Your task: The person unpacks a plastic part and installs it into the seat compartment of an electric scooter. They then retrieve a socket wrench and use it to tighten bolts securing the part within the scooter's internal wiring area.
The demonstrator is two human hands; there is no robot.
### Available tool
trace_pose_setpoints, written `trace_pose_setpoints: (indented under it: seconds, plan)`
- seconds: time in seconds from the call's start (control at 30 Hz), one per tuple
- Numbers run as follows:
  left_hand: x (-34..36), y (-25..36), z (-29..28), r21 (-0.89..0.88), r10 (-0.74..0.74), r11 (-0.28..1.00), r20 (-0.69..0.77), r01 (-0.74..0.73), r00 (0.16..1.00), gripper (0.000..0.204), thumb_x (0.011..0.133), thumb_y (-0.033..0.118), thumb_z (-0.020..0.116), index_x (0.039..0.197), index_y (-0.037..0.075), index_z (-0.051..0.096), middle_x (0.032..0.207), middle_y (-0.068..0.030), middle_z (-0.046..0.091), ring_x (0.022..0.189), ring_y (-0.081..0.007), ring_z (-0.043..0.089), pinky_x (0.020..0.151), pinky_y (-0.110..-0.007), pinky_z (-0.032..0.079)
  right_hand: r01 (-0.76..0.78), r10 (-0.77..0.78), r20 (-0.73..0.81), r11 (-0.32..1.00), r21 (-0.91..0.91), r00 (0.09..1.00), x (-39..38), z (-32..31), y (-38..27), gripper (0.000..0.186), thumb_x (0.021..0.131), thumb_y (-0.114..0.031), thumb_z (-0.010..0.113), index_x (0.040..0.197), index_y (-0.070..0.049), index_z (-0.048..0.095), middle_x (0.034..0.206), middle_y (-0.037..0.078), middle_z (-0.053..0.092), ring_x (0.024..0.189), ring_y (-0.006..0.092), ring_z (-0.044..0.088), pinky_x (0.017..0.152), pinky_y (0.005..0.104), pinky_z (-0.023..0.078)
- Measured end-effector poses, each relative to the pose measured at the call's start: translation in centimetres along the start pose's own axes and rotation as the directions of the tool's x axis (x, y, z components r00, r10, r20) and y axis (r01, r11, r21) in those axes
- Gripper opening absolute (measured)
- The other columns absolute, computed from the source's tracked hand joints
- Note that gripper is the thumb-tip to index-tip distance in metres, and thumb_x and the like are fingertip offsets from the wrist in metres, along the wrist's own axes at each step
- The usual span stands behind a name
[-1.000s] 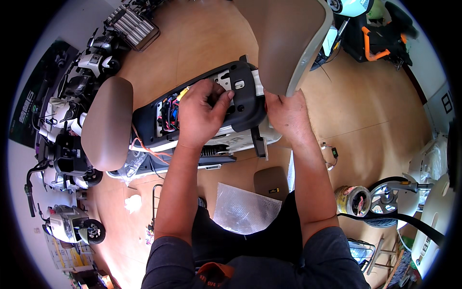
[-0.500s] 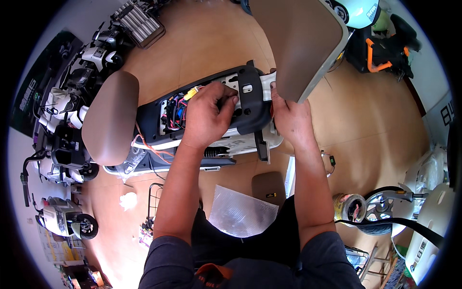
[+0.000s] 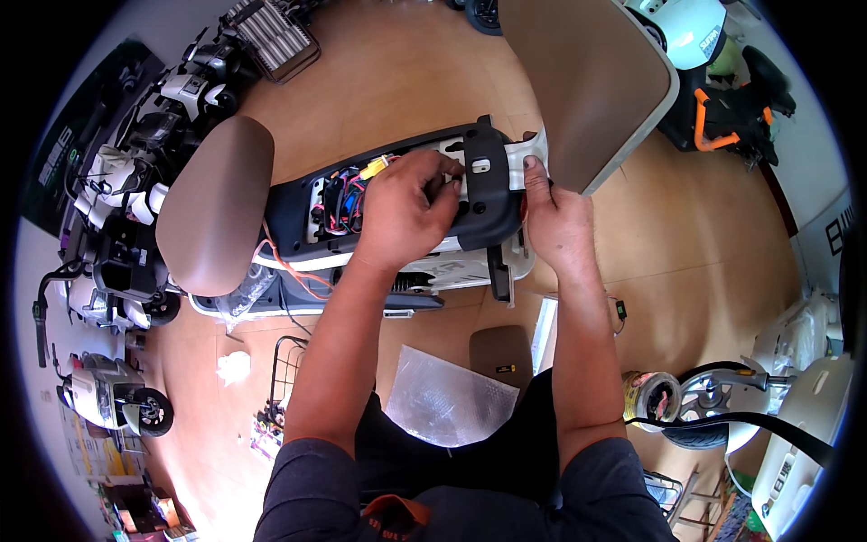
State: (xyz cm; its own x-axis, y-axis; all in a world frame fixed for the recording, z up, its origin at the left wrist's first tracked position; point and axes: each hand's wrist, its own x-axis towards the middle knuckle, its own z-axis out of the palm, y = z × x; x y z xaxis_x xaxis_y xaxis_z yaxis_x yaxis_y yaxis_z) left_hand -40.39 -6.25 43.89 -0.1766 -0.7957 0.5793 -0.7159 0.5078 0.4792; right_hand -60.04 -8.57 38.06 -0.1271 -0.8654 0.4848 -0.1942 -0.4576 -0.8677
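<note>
A scooter body with a black tail cover (image 3: 484,203) lies across in front of me. In its long opening, coloured wires (image 3: 341,200) and a yellow connector (image 3: 374,168) lie on the left. My left hand (image 3: 408,210) is closed over the white metal plate (image 3: 452,146) beside the cover, thumb against curled fingers; whatever they pinch is hidden. My right hand (image 3: 558,226) grips a white bracket (image 3: 524,158) at the cover's right end, thumb on top. A large brown padded panel (image 3: 605,90) rises tilted next to that bracket.
A brown seat (image 3: 217,208) stands at the scooter's left, with orange cables (image 3: 282,264) beside it. Bubble wrap (image 3: 452,397) and a small brown pad (image 3: 501,355) are near my legs. A jar (image 3: 652,397) and a wheel (image 3: 709,397) stand at right. Parked scooters (image 3: 108,271) line the left wall.
The whole view has shifted slightly, moving the scooter a little to the right in it. More of the white bracket shows beside my right thumb. My left hand keeps its place on the plate.
</note>
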Motion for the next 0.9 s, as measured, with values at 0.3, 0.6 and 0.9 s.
trace_pose_setpoints:
  seconds: [0.3,0.6,0.9]
  plan:
    - [-0.2,-1.1,0.3,-0.083,-0.020,0.996,0.029,0.023,0.999,0.010,0.091,0.005,0.076,0.095,0.000,0.068,0.072,-0.0065,0.063,0.063,-0.0140,0.055,0.062,-0.029,0.046,-0.122,0.124,0.051,0.991,-0.050,0.991,0.0,0.0,-1.2,0.030,0.105,-0.009,0.058,0.134,0.000,0.059,0.128,0.024,0.065,0.122,0.0421,0.063,0.104,0.0430,0.049]
    - [-0.9,0.8,-2.4,-0.869,-0.548,0.323,0.152,0.375,0.823,0.026,0.102,0.006,0.053,0.124,-0.004,0.062,0.091,-0.0015,0.057,0.077,-0.0120,0.053,0.069,-0.025,0.047,-0.059,0.062,0.068,0.997,-0.051,0.996,0.1,-0.2,-0.6,0.034,0.105,-0.008,0.057,0.138,0.000,0.055,0.133,0.025,0.063,0.126,0.0444,0.060,0.106,0.0437,0.048]
    - [-1.7,1.2,-4.4,-0.893,-0.532,-0.210,0.445,0.397,0.720,0.034,0.098,-0.014,0.046,0.131,-0.012,0.052,0.129,-0.0220,0.061,0.118,-0.0276,0.065,0.108,-0.030,0.058,-0.073,0.087,0.130,0.992,-0.107,0.988,0.4,-0.9,-1.1,0.046,0.103,-0.005,0.055,0.148,-0.001,0.047,0.144,0.026,0.056,0.135,0.0451,0.053,0.112,0.0443,0.044]
